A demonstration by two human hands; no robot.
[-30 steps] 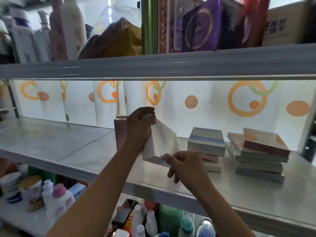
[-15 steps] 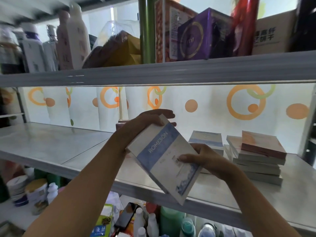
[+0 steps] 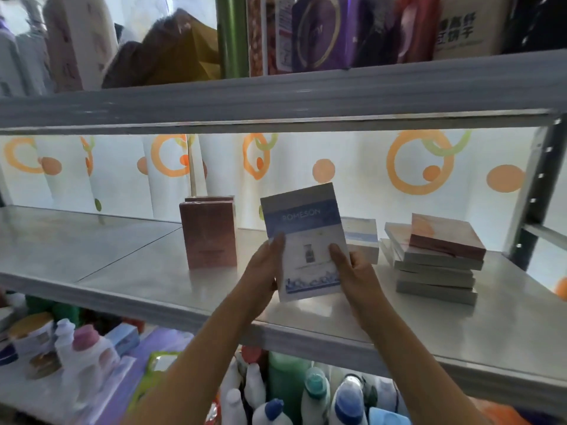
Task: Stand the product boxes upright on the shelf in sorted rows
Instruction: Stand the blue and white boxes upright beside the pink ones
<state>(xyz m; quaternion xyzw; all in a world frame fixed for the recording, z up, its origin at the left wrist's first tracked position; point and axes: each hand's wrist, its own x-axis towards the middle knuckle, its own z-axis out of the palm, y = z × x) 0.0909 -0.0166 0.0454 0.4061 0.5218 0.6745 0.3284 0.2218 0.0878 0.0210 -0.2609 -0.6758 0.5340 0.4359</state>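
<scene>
Left hand, right hand grip blue-banded box; base hidden

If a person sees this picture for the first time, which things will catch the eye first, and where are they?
First comes the blue-and-white box in the middle, held upright just over the shelf between the left hand and the right hand. To its left a pink box stands upright, and to its right a stack of flat boxes lies on the shelf.
</scene>
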